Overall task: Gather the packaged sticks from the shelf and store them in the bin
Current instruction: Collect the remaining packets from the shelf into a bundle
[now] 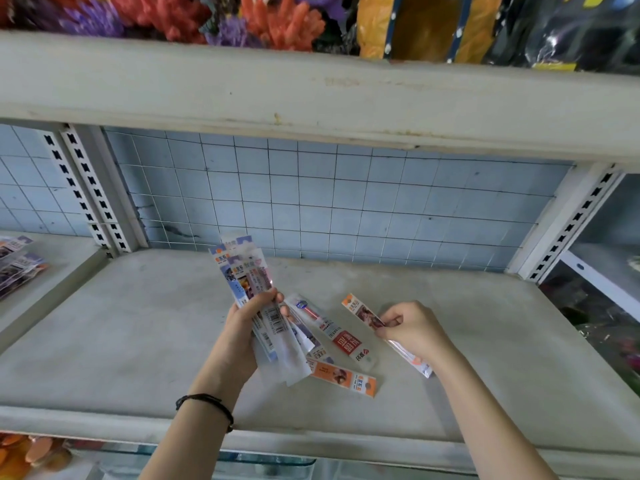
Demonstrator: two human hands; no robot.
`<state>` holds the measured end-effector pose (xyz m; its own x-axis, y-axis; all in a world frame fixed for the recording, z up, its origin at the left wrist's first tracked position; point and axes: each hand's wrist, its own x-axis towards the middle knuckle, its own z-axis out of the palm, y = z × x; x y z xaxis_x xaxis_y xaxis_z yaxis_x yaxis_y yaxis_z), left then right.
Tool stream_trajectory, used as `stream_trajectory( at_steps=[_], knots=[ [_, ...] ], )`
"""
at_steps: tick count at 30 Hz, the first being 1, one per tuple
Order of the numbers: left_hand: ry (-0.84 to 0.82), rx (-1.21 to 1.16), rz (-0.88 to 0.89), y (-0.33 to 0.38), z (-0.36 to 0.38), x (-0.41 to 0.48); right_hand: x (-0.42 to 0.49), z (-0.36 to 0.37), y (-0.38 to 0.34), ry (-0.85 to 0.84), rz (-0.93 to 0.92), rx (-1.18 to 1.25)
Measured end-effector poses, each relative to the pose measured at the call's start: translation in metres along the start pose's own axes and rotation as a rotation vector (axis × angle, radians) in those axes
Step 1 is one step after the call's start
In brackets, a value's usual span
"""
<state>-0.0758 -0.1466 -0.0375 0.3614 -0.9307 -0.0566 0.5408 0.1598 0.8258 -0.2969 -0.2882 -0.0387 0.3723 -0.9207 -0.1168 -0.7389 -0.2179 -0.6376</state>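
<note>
The left hand (242,336) grips a fanned bundle (242,271) of packs, fingers curled round its middle, tops pointing to 11 o'clock and tails to 5. The right hand (415,329) pinches a single pack (361,311) between thumb and fingertips, its orange top out at 10 o'clock and its tail running under the palm to 4. Whether that pack is clear of the shelf (138,341) I cannot tell.

Between the two hands, loose on the shelf, lies a red pack (341,341), long axis 10 to 4, almost parallel to the pinched one. At 6 o'clock from it an orange pack (343,377) lies nearly crosswise, roughly 9 to 3. At least one more peeps out from under the bundle's tails. A separate heap (17,268) sits in the next bay, far out at 9 o'clock.

The move probably turns on this: the pinched pack lies at 3 o'clock from the bundle, apart from it, and its axis is only a slight turn off the bundle's. A short carry toward 9 with a small twist should lay it against the fan. The left hand is full, so the right looks the likelier picker for the red and orange packs, which lie at 9 and 8 o'clock from it.

No bin shows plainly; a clear edge below the shelf at 6 o'clock may or may not be one
</note>
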Motion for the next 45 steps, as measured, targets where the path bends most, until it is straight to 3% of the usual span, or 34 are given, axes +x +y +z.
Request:
stream_trajectory(
  at_steps=[3, 8, 12, 17, 20, 26, 32, 40, 45],
  knots=[
    [0.028, 0.108, -0.014, 0.005, -0.006, 0.0, -0.003, 0.007, -0.009, 0.03, -0.019, 0.101],
    [0.088, 0.219, -0.11, -0.003, 0.002, -0.008, -0.022, 0.015, -0.055, -0.126, -0.036, 0.762],
    [-0.049, 0.214, -0.151, -0.006, 0.009, -0.01, -0.03, 0.023, -0.085, -0.234, -0.048, 0.889],
    [-0.141, 0.181, -0.173, 0.001, 0.007, -0.01, -0.027, 0.044, -0.107, -0.147, -0.093, 0.822],
    [-0.108, 0.149, -0.167, 0.008, 0.0, -0.008, -0.024, 0.053, -0.107, -0.118, -0.166, 0.7],
    [-0.122, -0.026, -0.086, 0.031, -0.029, 0.003, -0.018, 0.051, -0.078, 0.0, -0.136, 0.124],
    [-0.161, -0.045, -0.059, 0.041, -0.043, 0.014, -0.023, 0.067, -0.079, 0.002, -0.165, -0.278],
    [-0.215, -0.021, -0.186, 0.029, -0.055, 0.015, -0.017, 0.071, -0.077, 0.032, -0.101, -0.098],
    [-0.151, -0.031, -0.214, 0.029, -0.055, 0.013, -0.015, 0.065, -0.077, -0.032, -0.041, 0.034]
  ],
)
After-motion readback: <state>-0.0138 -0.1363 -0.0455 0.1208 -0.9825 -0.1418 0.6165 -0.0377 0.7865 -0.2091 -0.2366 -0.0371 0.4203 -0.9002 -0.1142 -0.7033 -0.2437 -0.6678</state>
